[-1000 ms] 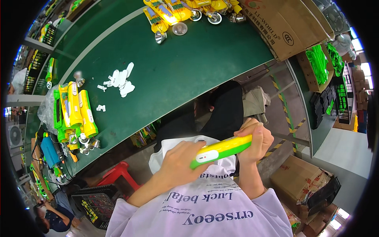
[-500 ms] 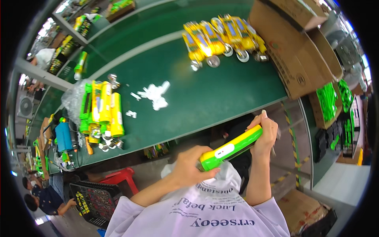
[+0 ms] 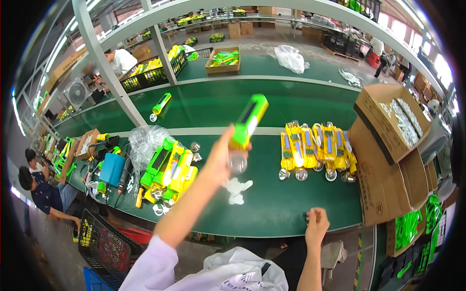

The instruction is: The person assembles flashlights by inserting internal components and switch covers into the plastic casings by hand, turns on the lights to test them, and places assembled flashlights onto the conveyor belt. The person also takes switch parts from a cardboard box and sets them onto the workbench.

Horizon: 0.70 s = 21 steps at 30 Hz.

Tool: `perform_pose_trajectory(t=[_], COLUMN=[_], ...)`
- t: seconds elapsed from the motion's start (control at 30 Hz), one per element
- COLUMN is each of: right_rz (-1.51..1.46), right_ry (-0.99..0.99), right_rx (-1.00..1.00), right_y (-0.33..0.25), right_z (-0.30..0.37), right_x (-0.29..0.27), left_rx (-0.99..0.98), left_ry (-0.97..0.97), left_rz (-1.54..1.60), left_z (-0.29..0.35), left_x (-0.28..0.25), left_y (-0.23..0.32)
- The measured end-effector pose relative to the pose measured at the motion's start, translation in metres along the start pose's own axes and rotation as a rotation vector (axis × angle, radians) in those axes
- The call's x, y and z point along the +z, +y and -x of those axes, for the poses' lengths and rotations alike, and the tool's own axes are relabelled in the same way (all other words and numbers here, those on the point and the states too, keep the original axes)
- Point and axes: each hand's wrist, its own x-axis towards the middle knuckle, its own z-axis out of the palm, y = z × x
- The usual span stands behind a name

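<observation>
My left hand (image 3: 224, 154) is raised over the middle of the green table, wrapped round a yellow and green flashlight (image 3: 250, 121). The flashlight tilts up and away, its clear round head (image 3: 238, 163) sticking out below the hand. At the table's front edge, my right hand (image 3: 317, 224) has its fingers curled together; whether anything small is in them is hidden. Several flashlights (image 3: 170, 169) lie in a pile left of my left arm. Several yellow flashlight bodies (image 3: 310, 148) with clear heads lie in a row to the right. Small white pieces (image 3: 237, 190) lie beneath my left hand.
Cardboard boxes (image 3: 383, 169) stand at the table's right end. Beyond a metal rail, a green conveyor belt (image 3: 204, 104) carries one flashlight (image 3: 162, 103). A plastic bag (image 3: 148, 145), a blue device (image 3: 112, 169) and cables sit at left. A black crate (image 3: 104, 247) is lower left.
The flashlight was between both hands near my body. My left hand has carried it up and forward over the table; my right hand has let go and is lower. The view has tilted up.
</observation>
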Motion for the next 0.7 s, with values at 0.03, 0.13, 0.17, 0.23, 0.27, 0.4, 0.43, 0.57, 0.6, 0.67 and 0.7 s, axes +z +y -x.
perform_pose_trajectory(t=[0.03,0.13,0.17,0.23,0.27,0.4,0.43,0.57,0.6,0.67,0.7], right_rz=[0.103,0.242,0.324,0.412,0.375,0.365,0.359,0.403,0.383,0.347,0.355], right_ry=[0.035,0.139,0.17,0.214,0.208,0.188,0.185,0.208,0.213,0.208,0.198], right_rx=[-0.067,-0.207,-0.3,-0.386,-0.372,-0.36,-0.363,-0.303,-0.313,-0.33,-0.319], right_y=[0.008,0.013,0.013,0.014,0.016,0.02,0.027,0.02,0.018,0.017,0.017], right_z=[0.002,0.004,0.003,0.002,0.003,0.0,0.0,-0.001,-0.002,-0.003,-0.003], right_x=[0.003,0.013,0.014,0.017,0.018,0.016,0.016,0.016,0.017,0.02,0.02], left_rx=[0.071,0.167,0.126,0.065,0.045,0.003,0.022,-0.001,0.022,0.102,0.124], left_ry=[0.035,0.117,0.148,0.181,0.191,0.27,0.301,0.46,0.499,0.654,0.725], left_rz=[-0.088,-0.217,-0.233,-0.241,-0.233,-0.146,-0.139,-0.296,-0.363,-0.56,-0.719], left_z=[-0.036,-0.164,-0.199,-0.262,-0.288,-0.345,-0.35,-0.356,-0.355,-0.351,-0.348], left_x=[-0.006,-0.037,-0.05,-0.092,-0.121,-0.194,-0.21,-0.241,-0.251,-0.276,-0.286], left_y=[0.019,0.052,0.057,0.061,0.063,0.056,0.059,0.075,0.084,0.106,0.114])
